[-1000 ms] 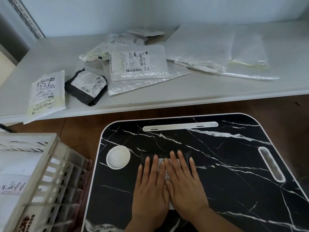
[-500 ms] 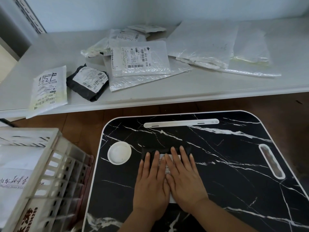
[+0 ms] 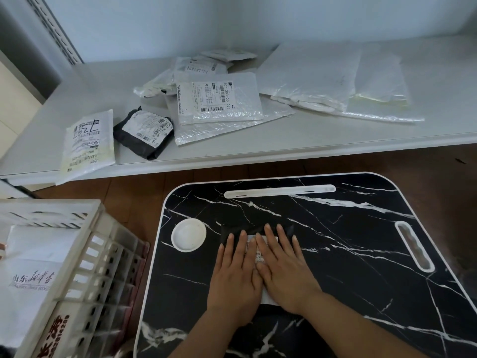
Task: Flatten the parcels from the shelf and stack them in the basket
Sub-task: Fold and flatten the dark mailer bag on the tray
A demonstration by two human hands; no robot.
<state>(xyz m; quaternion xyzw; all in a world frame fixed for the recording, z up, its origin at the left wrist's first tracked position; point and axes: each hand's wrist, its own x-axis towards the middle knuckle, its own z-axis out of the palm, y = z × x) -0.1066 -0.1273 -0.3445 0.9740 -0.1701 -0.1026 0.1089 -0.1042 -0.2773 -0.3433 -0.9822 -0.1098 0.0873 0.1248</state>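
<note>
Fingers point(image 3: 233, 250) of both hands lie straight and flat, pressing a black parcel point(image 3: 247, 227) onto the lap table point(image 3: 361, 267).

The left hand point(image 3: 233, 277) and right hand point(image 3: 284, 270) sit side by side, touching, palms down over the parcel's white label point(image 3: 259, 250); neither grips anything. The table top is black with white marble veining, a white rim, a round white cup recess point(image 3: 189, 235) left of the hands, a long slot point(image 3: 280, 191) along the far edge and a handle cutout point(image 3: 414, 248) at the right. It stands over a brown wooden floor point(image 3: 129, 200). Beyond it a pale grey shelf point(image 3: 335, 140) against a light wall holds more parcels: a small white one point(image 3: 89, 143) overhanging the front edge, a dark one point(image 3: 144, 134) beside it, bubble mailers point(image 3: 219, 102) in a loose pile and larger white bags point(image 3: 322, 76) to the right. At lower left a white slatted basket point(image 3: 85, 257) holds flat white parcels point(image 3: 31, 275).
</note>
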